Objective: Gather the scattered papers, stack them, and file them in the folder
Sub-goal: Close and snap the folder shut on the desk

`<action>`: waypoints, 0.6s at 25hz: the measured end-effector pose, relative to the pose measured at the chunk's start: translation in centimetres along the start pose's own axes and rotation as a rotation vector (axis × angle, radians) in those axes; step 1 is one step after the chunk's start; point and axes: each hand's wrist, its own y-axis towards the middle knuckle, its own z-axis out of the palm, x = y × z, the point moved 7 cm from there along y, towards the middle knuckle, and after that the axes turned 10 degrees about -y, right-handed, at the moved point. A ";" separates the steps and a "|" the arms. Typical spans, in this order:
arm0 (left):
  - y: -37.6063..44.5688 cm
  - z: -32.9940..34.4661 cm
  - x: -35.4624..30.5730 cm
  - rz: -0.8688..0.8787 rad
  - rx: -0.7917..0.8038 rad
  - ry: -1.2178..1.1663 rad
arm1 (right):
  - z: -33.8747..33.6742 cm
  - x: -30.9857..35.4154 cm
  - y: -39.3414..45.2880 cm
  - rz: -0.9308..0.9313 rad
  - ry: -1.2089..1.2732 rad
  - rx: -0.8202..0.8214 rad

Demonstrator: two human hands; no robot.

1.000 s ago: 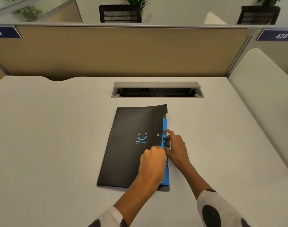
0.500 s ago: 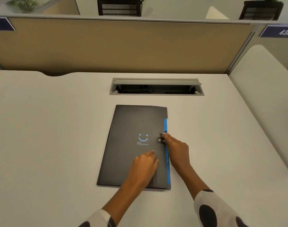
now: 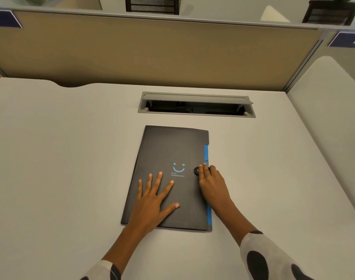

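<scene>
From the head camera I see a black folder [image 3: 168,174] lying flat and closed on the pale desk [image 3: 61,158]. It sits right under both hands. My left hand [image 3: 152,201] lies flat on the cover with its fingers spread wide, holding nothing, just pressing down. My right hand [image 3: 212,182] is at the folder's right edge. Its fingertips [image 3: 202,168] touch the little round button [image 3: 196,170] there, and it grips nothing that I can see. A blue smile [image 3: 178,167] is printed on the cover between the two hands. A thin blue strip [image 3: 206,154] peeks out along the folder's right side, past my right hand. Beyond both hands is a gray slot [image 3: 196,105] in the desk with its lid up. I see spotted sleeves [image 3: 269,259] near the bottom.
</scene>
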 end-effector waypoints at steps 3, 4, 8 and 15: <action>0.0 0.0 0.0 -0.012 -0.003 0.004 | -0.1 0.3 0.0 -0.012 -0.089 -0.022; 0.0 0.0 0.1 -0.013 -0.005 0.000 | -0.3 0.6 0.0 -0.024 -0.127 -0.030; 0.0 0.1 0.1 -0.011 -0.004 0.010 | 0.4 1.7 -0.2 -0.058 -0.232 0.011; -0.1 0.1 -0.1 -0.007 0.005 0.000 | 1.9 1.2 0.0 -0.028 0.083 0.196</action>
